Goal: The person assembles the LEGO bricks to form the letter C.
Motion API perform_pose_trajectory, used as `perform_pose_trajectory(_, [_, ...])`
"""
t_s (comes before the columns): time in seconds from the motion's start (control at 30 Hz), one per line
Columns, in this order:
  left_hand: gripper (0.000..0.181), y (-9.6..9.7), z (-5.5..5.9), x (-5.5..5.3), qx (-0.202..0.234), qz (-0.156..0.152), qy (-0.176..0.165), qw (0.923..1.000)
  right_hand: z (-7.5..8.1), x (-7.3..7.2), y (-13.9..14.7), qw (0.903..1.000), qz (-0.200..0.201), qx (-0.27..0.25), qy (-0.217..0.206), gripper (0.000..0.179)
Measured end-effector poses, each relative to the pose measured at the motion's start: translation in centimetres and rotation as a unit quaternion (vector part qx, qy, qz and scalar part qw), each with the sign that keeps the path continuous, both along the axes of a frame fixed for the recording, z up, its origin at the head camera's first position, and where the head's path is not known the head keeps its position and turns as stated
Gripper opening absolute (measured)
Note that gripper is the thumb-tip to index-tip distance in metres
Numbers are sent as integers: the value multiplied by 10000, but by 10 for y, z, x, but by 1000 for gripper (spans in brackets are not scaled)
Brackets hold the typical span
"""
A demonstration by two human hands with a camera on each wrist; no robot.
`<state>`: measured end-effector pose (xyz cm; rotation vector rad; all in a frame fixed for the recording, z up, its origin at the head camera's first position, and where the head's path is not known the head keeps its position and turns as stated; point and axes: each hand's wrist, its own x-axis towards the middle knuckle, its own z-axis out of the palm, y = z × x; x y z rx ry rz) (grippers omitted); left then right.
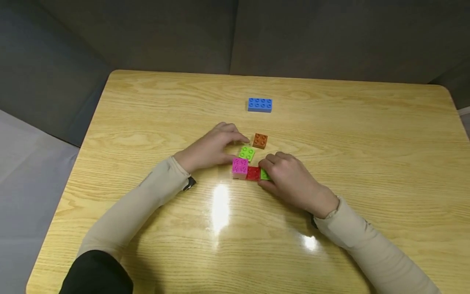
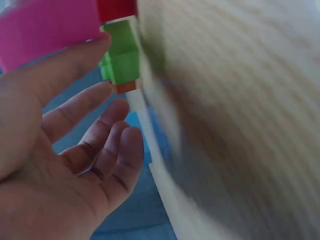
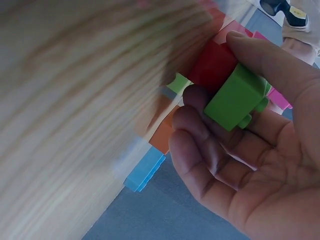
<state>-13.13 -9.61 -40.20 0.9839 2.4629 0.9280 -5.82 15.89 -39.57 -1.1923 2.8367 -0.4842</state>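
Observation:
My right hand (image 1: pixel 290 179) grips a green brick (image 3: pixel 237 97) between thumb and curled fingers. That brick sits at the right end of a red brick (image 1: pixel 253 173), and the thumb tip overlaps the red one in the right wrist view. A pink brick (image 1: pixel 240 166) stands at the red brick's left and rises higher than it. Relaxed fingers spread on my left hand (image 1: pixel 213 149), which holds nothing; its thumb tip is right at the pink brick's edge. Between its thumb and index finger lies a light green brick (image 1: pixel 247 153), behind the pink one.
An orange brick (image 1: pixel 260 141) lies just beyond the light green brick. Farther back is a longer blue brick (image 1: pixel 260 105). They all rest on a wooden table (image 1: pixel 367 155), with a grey padded partition (image 1: pixel 312 41) along its far edge.

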Motion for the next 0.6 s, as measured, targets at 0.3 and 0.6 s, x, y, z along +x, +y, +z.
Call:
perform_pose_trajectory(0.3, [39,9,-6,-6,-353,-51,13,9994,1,0,-2,10000,9,-1,29,28])
perform_pose_trajectory(0.6, [38,-10,10,2,354,901,-469,9942,1,0,-1,10000,-40,39,-8,28])
